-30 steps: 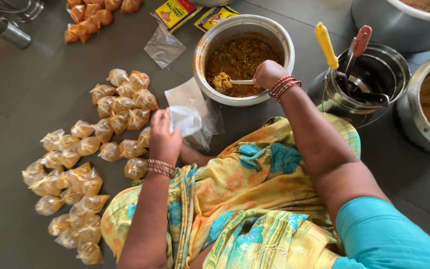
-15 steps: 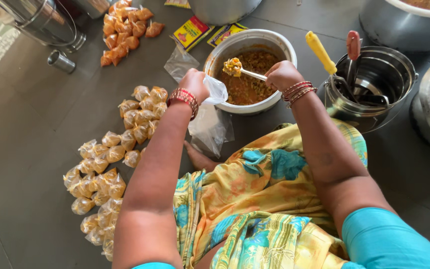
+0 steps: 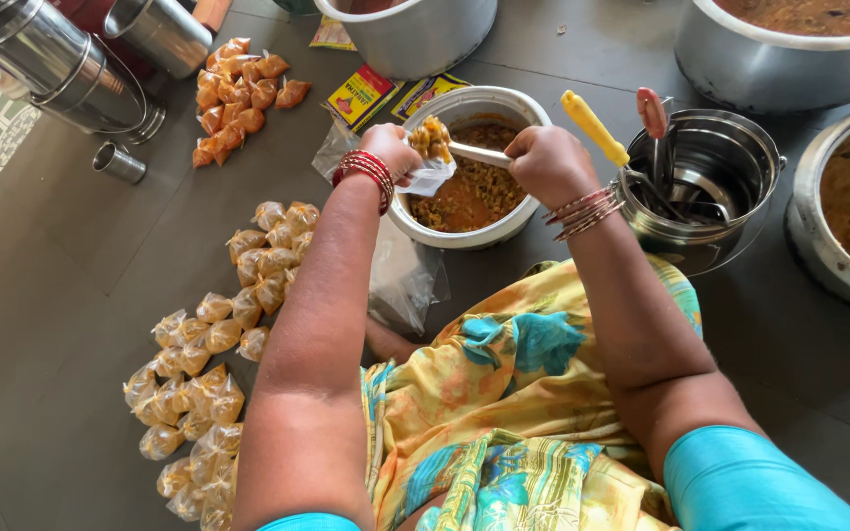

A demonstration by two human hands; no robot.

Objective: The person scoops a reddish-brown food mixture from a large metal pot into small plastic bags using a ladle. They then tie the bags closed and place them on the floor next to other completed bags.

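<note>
Two hands: left hand (image 3: pixel 386 157) pinching crinkly bag (image 3: pixel 432 177), right hand (image 3: pixel 543 162) gripping spoon (image 3: pixel 474 152).

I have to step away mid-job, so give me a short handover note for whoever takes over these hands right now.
Left hand: holds a small clear bag open at the rim of the white bowl.
Right hand: holds a spoon loaded with curry over the bag's mouth.
Done: many filled, tied packets lie on the floor to the left; an orange batch lies farther off.
Left: bowl holds more curry; empty bags lie beside it.
</note>
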